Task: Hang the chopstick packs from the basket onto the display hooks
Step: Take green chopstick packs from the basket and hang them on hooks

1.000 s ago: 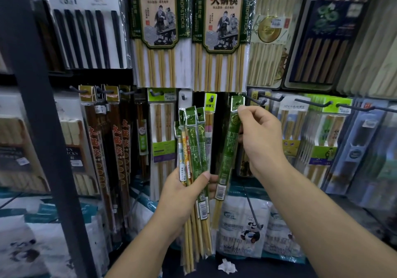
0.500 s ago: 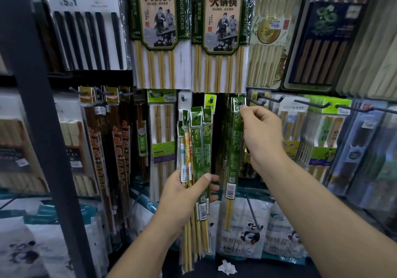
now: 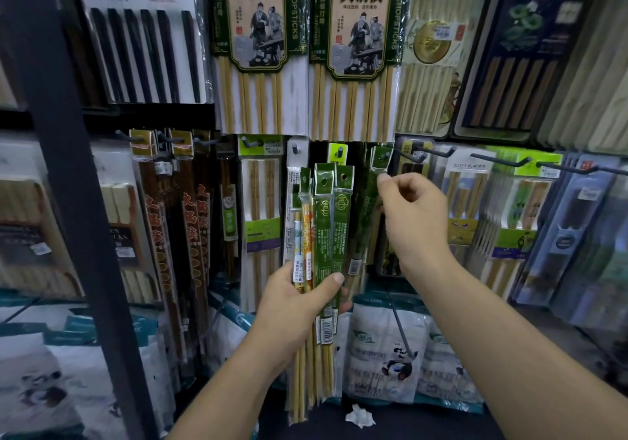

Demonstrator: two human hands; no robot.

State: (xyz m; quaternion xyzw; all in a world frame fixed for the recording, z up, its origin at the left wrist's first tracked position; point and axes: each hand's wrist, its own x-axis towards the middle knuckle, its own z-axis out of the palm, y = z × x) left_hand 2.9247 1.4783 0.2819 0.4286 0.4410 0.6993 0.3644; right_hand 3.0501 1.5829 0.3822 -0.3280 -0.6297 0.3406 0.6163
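Note:
My left hand (image 3: 299, 307) grips a bundle of several narrow chopstick packs (image 3: 323, 222) upright in front of the shelf; most are green, one is white and orange. A green chopstick pack (image 3: 381, 159) hangs by its header hole on a display hook (image 3: 407, 155) just right of the bundle. My right hand (image 3: 413, 215) is curled directly below that header, and its fingertips pinch the pack's top edge. The basket is out of view.
Hooks along this row carry more chopstick packs: dark red ones (image 3: 159, 222) at the left, green-labelled ones (image 3: 261, 201) in the middle, pale ones (image 3: 465, 198) at the right. Large packs (image 3: 258, 48) hang above. A black upright post (image 3: 68, 184) stands at the left. Bagged goods (image 3: 384, 354) sit below.
My right hand carried the green pack up and right onto the hook, then slid a little down below its header. My left hand raised the bundle slightly.

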